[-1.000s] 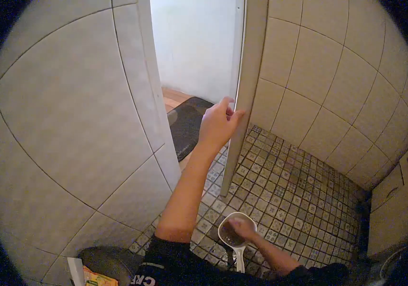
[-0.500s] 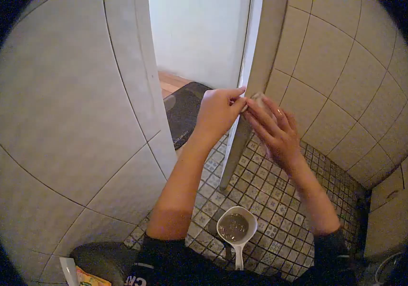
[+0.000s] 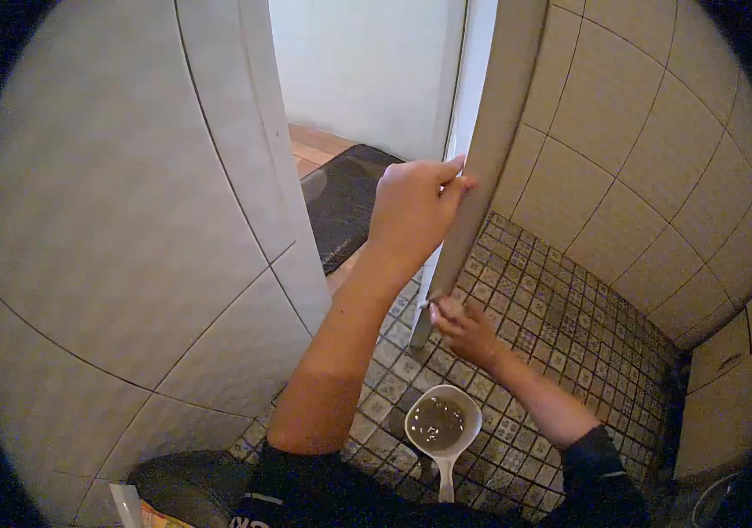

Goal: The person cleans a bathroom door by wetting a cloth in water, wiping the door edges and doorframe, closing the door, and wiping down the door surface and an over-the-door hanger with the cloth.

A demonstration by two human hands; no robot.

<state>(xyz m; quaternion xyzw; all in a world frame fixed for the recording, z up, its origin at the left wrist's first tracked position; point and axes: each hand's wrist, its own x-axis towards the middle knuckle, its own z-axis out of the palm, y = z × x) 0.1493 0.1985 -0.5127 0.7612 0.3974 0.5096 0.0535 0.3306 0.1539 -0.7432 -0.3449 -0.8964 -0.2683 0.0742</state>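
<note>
A door (image 3: 490,132) stands ajar, its narrow edge facing me. My left hand (image 3: 420,198) is closed on that edge at about mid-height, thumb and fingers pinching it. Lower down, my right hand (image 3: 466,330) is pressed near the bottom part of the same edge. Its fingers are curled around a small pale, crumpled-looking thing (image 3: 452,308), too blurred to name. Below my hands, a white dipper (image 3: 473,421) with greyish water in it rests on the floor, handle towards me.
Small patterned tiles cover the floor (image 3: 561,352). Large-tiled walls rise on the left (image 3: 112,229) and right (image 3: 622,132). Beyond the doorway lies a dark mat (image 3: 341,202). A dark bin-like shape with a colourful packet (image 3: 160,519) is at bottom left, and a pale cabinet (image 3: 719,387) at right.
My right hand has moved down along the door edge, away from my left hand, with the pale thing in it. The left hand stays on the edge; the view has shifted slightly.
</note>
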